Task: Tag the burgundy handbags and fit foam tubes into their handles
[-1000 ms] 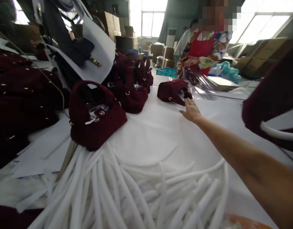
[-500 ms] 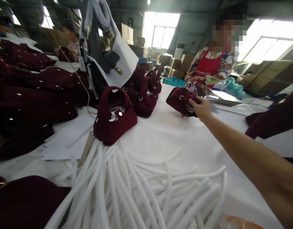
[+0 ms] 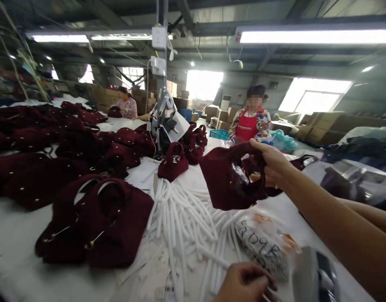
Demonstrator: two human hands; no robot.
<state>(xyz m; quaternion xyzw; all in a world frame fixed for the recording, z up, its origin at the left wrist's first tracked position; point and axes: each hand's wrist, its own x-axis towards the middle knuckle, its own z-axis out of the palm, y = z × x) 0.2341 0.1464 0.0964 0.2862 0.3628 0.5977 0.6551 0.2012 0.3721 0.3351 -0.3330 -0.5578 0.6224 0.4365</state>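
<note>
My right hand (image 3: 271, 161) is closed on the top of a maroon handbag (image 3: 224, 180), which hangs tilted above the table. Clear plastic shows in the bag's opening. Low in the view, my left hand (image 3: 244, 283) has curled fingers; what they hold, if anything, I cannot make out. Under the held bag spreads a pile of white tubes (image 3: 180, 218). Just past my left hand lies a clear plastic bag (image 3: 262, 241) marked "Q09B". To its right is a blurred grey and black object (image 3: 315, 274).
Two maroon handbags (image 3: 117, 226) stand at near left, with many more heaped behind. A small maroon bag (image 3: 173, 165) stands by a post (image 3: 161, 79). Across the table is a person in a red apron (image 3: 247, 126). Another forearm (image 3: 369, 214) shows at right.
My right hand has brought the maroon handbag closer and lifted it over the white tubes. The view has tilted up, and my left hand has come into sight.
</note>
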